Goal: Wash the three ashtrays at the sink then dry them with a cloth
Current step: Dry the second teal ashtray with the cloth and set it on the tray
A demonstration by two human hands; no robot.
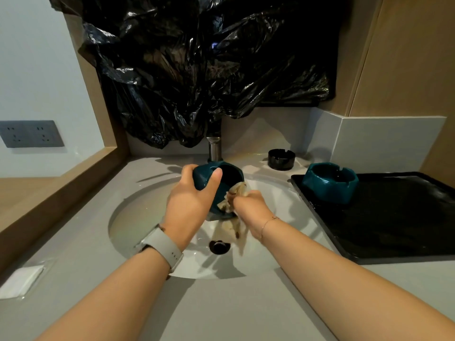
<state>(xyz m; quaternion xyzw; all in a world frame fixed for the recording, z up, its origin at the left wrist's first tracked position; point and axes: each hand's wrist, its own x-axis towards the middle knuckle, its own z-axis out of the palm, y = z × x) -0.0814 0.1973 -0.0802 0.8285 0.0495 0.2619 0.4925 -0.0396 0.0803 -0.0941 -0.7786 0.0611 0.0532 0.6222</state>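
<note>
One teal ashtray tilted in left hand, right hand pinching stained, perhaps wet, cloth against it

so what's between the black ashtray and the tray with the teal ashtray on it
Nothing: in the head view only a bare stretch of grey counter separates the black ashtray from the tray. The teal ashtray sits on the tray's back left corner.

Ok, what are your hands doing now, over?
Left grip holds tilted teal ashtray over white sink basin. Right grip wipes it with beige cloth. Nothing in the way.
</note>
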